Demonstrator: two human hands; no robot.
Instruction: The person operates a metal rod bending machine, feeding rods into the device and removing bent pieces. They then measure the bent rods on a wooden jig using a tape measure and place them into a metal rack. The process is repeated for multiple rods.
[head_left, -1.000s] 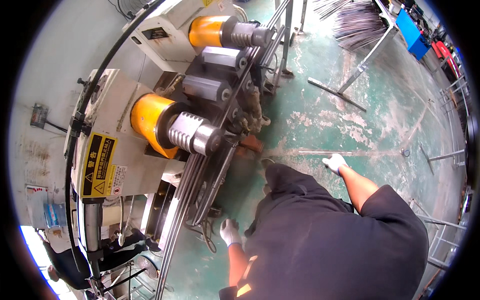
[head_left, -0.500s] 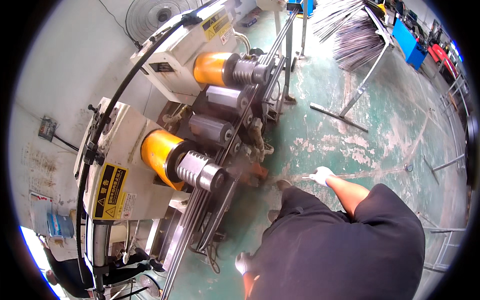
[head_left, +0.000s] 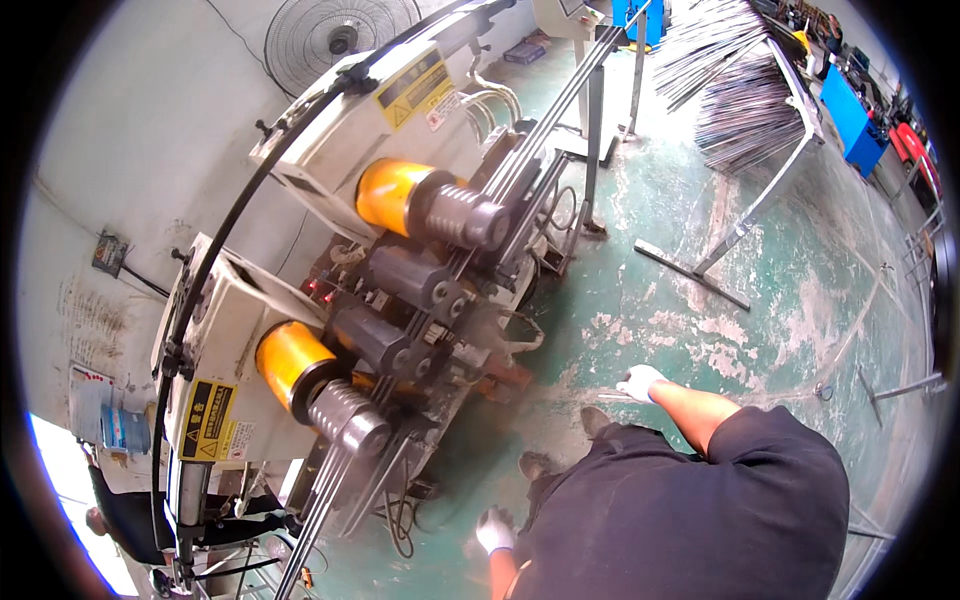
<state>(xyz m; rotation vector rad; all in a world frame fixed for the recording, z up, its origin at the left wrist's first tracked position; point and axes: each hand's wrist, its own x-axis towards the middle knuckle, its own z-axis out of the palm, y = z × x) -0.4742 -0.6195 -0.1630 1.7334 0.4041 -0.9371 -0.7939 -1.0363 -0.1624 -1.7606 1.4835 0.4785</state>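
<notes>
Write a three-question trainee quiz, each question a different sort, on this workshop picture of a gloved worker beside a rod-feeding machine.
1. True or false: both hands wear white gloves, the left hand and the right hand.
2. What colour are the machine's two drums, the upper drum and the lower drum? A blue, B yellow, C red.
3. Fill in: the long metal rods run between the machine's grooved ____.

Key: 1 true; 2 B; 3 rollers.

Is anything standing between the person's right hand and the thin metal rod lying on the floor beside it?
Nothing visible does. The gloved right hand is down at the thin rod on the green floor, and its near end seems to meet the glove. Whether the grip has closed is unclear.
</notes>
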